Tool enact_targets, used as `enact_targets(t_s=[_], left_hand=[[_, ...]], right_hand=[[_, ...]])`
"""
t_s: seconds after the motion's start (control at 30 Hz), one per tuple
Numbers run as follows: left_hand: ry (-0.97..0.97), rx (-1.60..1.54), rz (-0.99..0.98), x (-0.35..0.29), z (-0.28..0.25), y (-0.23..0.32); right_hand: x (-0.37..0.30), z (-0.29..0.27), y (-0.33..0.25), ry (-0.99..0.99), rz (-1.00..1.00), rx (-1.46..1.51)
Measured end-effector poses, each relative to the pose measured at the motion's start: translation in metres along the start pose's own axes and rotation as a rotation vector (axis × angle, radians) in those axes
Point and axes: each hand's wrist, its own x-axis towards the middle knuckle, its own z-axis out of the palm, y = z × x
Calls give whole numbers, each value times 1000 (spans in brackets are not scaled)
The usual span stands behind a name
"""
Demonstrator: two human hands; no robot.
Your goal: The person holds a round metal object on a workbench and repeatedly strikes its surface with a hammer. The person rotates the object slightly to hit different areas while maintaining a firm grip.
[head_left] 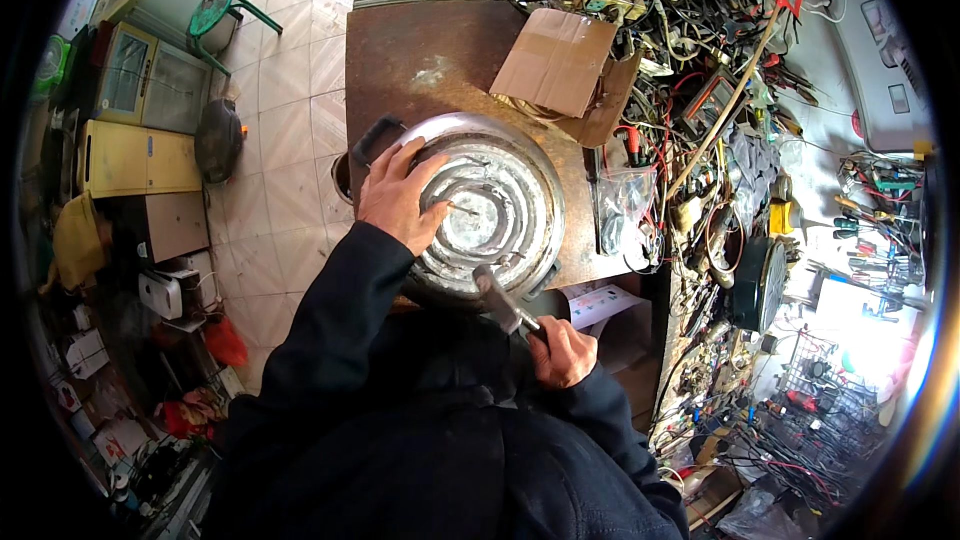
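Observation:
A round metal pan (545, 175) lies on the workbench, its ringed, silvery-white surface facing up and a dark handle (378, 137) at its upper left. My left hand (400, 195) rests across the pan's left side with fingers and thumb spread apart. By the thumb tip, a thin dark rod (463, 209) shows over the pan's middle; whether the thumb touches it I cannot tell. In my right hand (563, 353) is a hammer (497, 298), gripped by its handle. The hammer head is over the pan's near right edge; contact is unclear.
Folded cardboard (555, 60) lies on the brown workbench (420, 50). Tangled cables and tools (690, 40) crowd the right side, with a long wooden stick (725, 115) across them. A green stool (212, 12) stands on the tiled floor (285, 130) at left, near yellow cabinets (140, 157).

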Motion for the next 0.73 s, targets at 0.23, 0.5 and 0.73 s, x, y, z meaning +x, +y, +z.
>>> enact_targets(t_s=[0.23, 0.5, 0.73], left_hand=[[31, 7, 3, -2, 1, 1], [3, -8, -2, 0, 2, -2], [-269, -476, 134, 1, -18, -60]], right_hand=[[-2, 11, -12, -43, -6, -5], [5, 21, -14, -2, 37, -24], [19, 31, -26, -40, -42, -29]])
